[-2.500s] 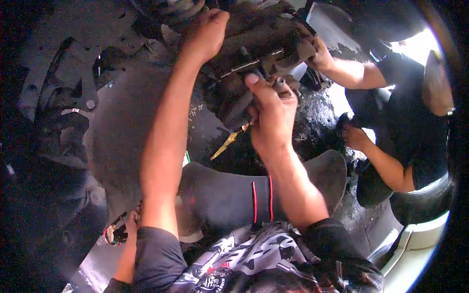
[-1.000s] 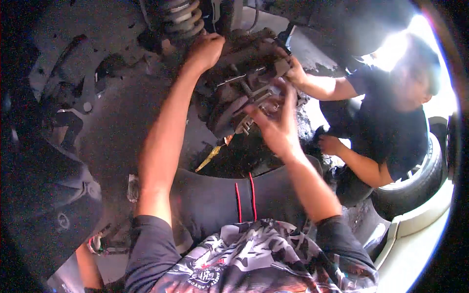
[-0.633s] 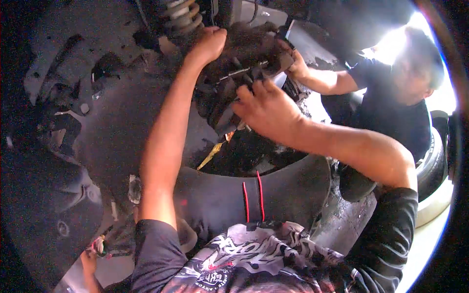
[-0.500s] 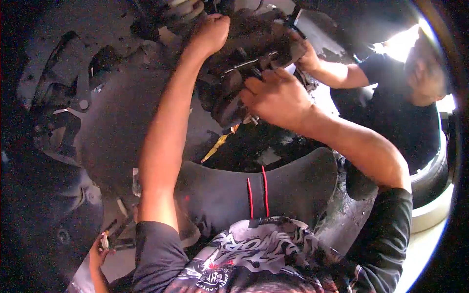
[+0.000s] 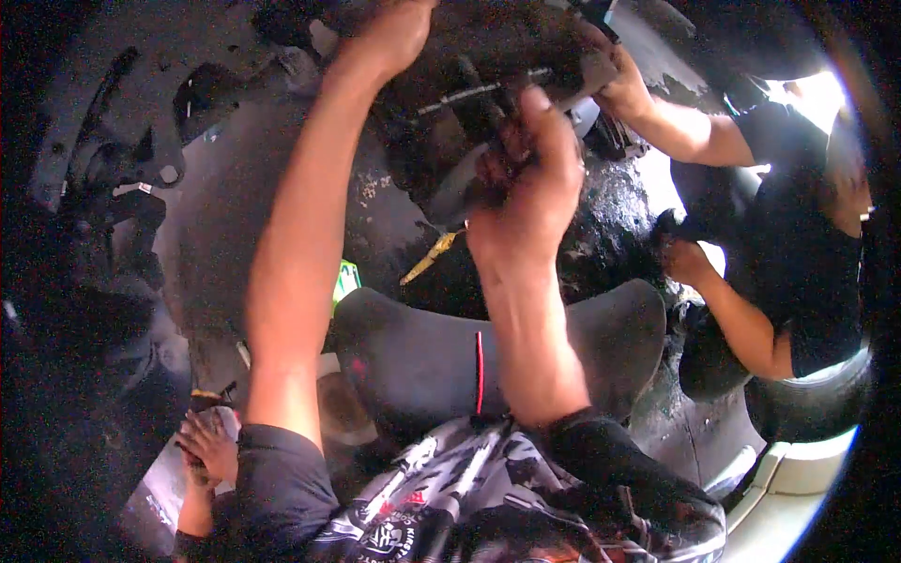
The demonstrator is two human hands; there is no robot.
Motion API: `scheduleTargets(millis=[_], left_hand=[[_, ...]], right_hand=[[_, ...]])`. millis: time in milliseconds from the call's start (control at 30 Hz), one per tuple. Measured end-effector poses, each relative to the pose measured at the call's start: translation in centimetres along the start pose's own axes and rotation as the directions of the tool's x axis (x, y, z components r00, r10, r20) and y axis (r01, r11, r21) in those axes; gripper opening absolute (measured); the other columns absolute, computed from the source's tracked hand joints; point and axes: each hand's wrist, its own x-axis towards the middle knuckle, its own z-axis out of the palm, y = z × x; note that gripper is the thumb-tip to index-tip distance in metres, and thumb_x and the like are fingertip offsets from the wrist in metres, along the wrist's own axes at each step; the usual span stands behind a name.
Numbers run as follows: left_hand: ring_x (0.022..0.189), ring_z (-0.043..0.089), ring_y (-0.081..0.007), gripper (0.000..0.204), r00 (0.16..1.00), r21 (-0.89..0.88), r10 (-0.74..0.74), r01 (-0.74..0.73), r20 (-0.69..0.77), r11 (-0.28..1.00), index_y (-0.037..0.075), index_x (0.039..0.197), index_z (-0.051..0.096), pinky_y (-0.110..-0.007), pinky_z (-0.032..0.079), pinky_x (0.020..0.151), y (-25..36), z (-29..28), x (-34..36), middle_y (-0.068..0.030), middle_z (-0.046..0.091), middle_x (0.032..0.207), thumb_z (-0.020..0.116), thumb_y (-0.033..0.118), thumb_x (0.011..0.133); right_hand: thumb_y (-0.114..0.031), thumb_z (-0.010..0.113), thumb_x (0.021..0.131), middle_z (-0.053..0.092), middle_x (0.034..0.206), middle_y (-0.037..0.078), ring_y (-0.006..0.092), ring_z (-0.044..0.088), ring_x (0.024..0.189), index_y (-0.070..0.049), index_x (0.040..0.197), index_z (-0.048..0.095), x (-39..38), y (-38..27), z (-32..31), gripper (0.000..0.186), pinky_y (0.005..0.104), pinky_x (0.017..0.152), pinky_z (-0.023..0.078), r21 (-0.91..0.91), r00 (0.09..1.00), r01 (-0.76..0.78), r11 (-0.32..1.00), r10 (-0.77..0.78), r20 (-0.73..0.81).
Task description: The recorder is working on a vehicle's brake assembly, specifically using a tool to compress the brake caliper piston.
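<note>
Far in the scene, at center, the dark assembly [image 5: 450, 129] sits between my two hands and a co-worker's hand [image 5: 627, 83] reaching in from the right. My left hand [image 5: 399, 39] is balled at the far left, fingers curled together; from my remote post I cannot tell whether they clamp on anything. My right hand [image 5: 530, 178] is at the near side, thumb raised, the other fingers bent into shadow and blur; whether they grip is likewise hidden from me. I judge the assembly heavy and stiff, metal by its look, hard to break but probably slick with grime. Its thick body seems the surest hold, taken from opposite sides; the thin, bright bar [image 5: 469, 95] looks a poor one, likely hard on the skin. A yellow strip [image 5: 434, 255] shows nearer, left of my right hand.
</note>
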Motion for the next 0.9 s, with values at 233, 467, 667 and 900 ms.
scheduleTargets(millis=[233, 467, 667, 900], left_hand=[[0.104, 0.06, -0.0434, 0.04, 0.981, -0.005, 0.19, -0.19, -0.046, 0.982, -0.001, 0.099, 0.063, -0.048, 0.045, 0.09, -2.1, 0.7, 1.5, -0.0252, 0.065, 0.107, 0.043, 0.033, 0.091], [0.105, 0.058, -0.0463, 0.04, 0.994, -0.057, 0.1, -0.098, 0.04, 0.994, 0.0, 0.101, 0.064, -0.049, 0.045, 0.091, -0.9, -0.2, 1.8, -0.0266, 0.063, 0.112, 0.039, 0.031, 0.091], [0.106, 0.058, -0.0468, 0.04, 0.969, 0.042, 0.247, -0.245, -0.027, 0.969, -0.002, 0.101, 0.063, -0.05, 0.044, 0.094, -0.8, 1.1, 3.0, -0.0265, 0.062, 0.115, 0.039, 0.028, 0.09], [0.117, 0.05, -0.0475, 0.048, 0.998, -0.034, 0.043, -0.042, 0.036, 0.999, -0.003, 0.117, 0.051, -0.051, 0.04, 0.1, -0.6, 1.2, 1.2, -0.03, 0.049, 0.13, 0.029, 0.037, 0.101]], right_hand=[[-0.016, 0.067, 0.087, 0.06, 0.096, 0.005, 0.019, 0.059, 0.077, -0.01, 0.116, 0.053, -0.8, -2.5, -1.8, 0.033, 0.033, 0.07, 0.05, -0.303, 0.976, -0.034, 0.953, 0.097, 0.197], [-0.022, 0.067, 0.077, 0.054, 0.125, 0.012, 0.0338, 0.049, 0.124, -0.015, 0.113, 0.063, -1.7, -9.6, 0.1, 0.038, 0.0488, 0.104, 0.039, 0.018, 0.251, 0.858, -0.514, 0.449, 0.857], [-0.028, 0.056, 0.086, 0.065, 0.108, 0.006, 0.0273, 0.059, 0.104, -0.018, 0.11, 0.065, 1.2, -6.2, 0.2, 0.028, 0.0465, 0.091, 0.045, 0.407, 0.232, 0.759, -0.509, 0.795, 0.561], [-0.044, 0.07, 0.075, 0.064, 0.073, 0.012, 0.0342, 0.061, 0.076, -0.013, 0.08, 0.07, 2.7, -5.0, -1.1, 0.032, 0.0487, 0.066, 0.047, -0.213, 0.374, 0.856, -0.47, 0.281, 0.884]])
